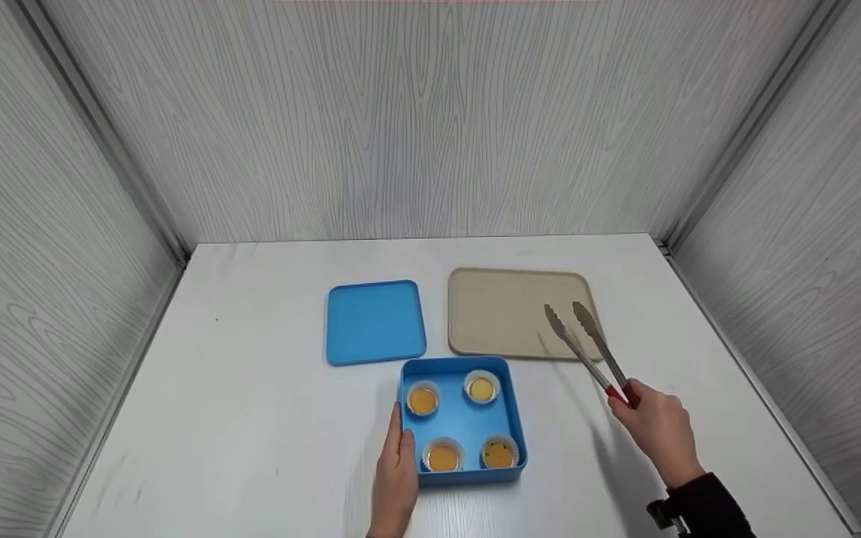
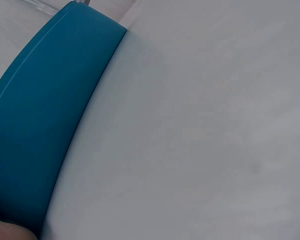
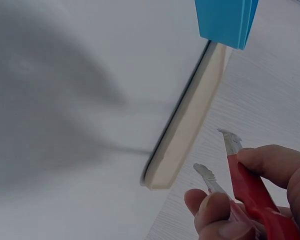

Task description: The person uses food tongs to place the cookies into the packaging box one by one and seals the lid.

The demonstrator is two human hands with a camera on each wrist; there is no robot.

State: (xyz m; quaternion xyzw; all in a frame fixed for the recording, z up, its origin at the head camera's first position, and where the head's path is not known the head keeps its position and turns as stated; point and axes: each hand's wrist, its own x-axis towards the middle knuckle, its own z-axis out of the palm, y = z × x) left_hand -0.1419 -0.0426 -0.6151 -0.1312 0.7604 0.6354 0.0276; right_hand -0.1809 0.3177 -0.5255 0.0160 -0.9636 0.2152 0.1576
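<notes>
White tabletop (image 1: pixel 251 418) amid gray wood-grain panels (image 1: pixel 386 112). Lower right: gripping red-handled tongs (image 1: pixel 608 353) with right hand (image 1: pixel 661 430). Bottom center: touching blue box (image 1: pixel 460 422) with partly hidden left hand (image 1: pixel 396 478); cannot tell grip.

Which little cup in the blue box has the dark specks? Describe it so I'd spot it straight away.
On the white table, find the blue box the left hand touches. In its near right corner sits a small white cup with yellow-orange filling. Dark specks dot that filling, while the other three cups look plain.
</notes>
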